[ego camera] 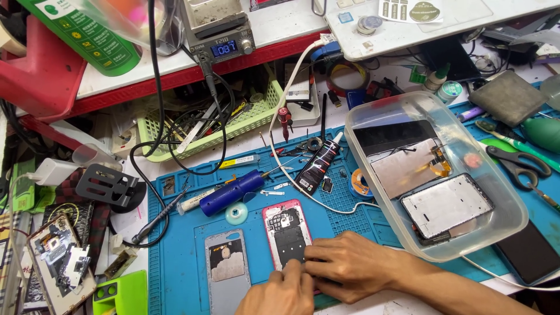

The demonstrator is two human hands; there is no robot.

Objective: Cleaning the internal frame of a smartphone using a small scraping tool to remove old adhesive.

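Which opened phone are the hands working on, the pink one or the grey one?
The pink-framed phone. Both the left hand and right hand touch its lower end; the grey phone lies untouched beside it.

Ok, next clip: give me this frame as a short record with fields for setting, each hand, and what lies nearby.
setting: cluttered repair bench with a blue work mat
left hand: fingers on the lower end of the opened red phone
right hand: pressing on the same phone's lower end from the right
left of phone: grey phone back
above phone: blue tool, black tube
right: clear plastic tub holding phone frames
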